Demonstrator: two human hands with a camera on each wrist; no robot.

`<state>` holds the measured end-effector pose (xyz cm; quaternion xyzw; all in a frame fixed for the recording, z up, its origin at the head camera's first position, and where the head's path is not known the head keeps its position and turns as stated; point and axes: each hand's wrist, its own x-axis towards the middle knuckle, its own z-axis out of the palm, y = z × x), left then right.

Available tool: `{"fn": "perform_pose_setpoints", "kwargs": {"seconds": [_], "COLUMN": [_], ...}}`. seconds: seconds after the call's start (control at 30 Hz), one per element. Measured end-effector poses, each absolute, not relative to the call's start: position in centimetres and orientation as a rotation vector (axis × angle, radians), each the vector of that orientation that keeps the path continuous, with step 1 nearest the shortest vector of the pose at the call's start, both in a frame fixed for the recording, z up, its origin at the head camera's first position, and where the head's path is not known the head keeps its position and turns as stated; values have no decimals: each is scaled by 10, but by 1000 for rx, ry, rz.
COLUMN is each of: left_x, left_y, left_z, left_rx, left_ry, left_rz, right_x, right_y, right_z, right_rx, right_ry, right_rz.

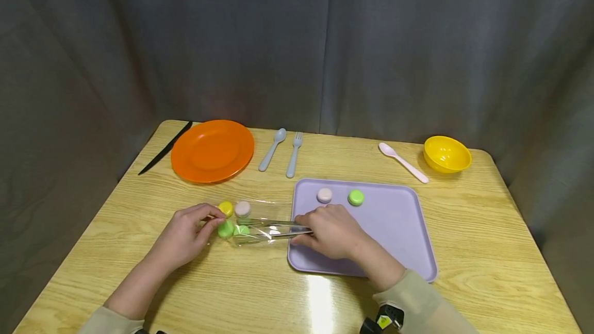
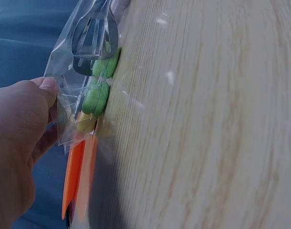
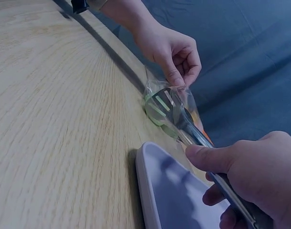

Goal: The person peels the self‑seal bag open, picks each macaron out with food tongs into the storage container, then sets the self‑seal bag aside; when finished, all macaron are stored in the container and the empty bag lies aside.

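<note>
A clear plastic bag (image 1: 274, 206) lies on the table with several macarons inside: yellow (image 1: 226, 209), pale pink (image 1: 243, 209) and green (image 1: 226, 228). My left hand (image 1: 185, 233) pinches the bag's edge at its left end. In my right hand (image 1: 331, 231) I grip metal tongs (image 3: 198, 136), whose slotted heads (image 2: 94, 38) are inside the bag near a second green macaron (image 1: 242, 231). Whether the tongs hold that macaron, I cannot tell. On the lilac tray (image 1: 385, 231) under my right hand sit a pale pink macaron (image 1: 324, 195) and a green macaron (image 1: 356, 197).
An orange plate (image 1: 212, 151) and a black knife (image 1: 164, 149) lie back left. Beside them are a grey spoon (image 1: 273, 149) and a grey fork (image 1: 294, 154). A pink spoon (image 1: 403, 163) and a yellow bowl (image 1: 447, 154) stand back right.
</note>
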<state>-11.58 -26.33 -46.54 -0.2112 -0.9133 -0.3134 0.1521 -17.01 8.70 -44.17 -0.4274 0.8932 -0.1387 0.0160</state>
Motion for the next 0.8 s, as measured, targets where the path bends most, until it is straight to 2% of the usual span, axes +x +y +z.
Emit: {"fn": "perform_pose_setpoints", "kwargs": {"seconds": [0.33,0.8], "left_x": [-116,-117], "left_y": [-261,-260], "left_z": [-465,-468], "left_rx": [-587,-592], "left_ry": [-2631,-2610], "left_rz": [-896,-916], "right_x": [-167,-160], "right_y": [108,181], "right_z": [-438,-423], "right_rx": [-1335,-1072], "right_ry": [2861,3051], "right_rz": [-443,-499]}}
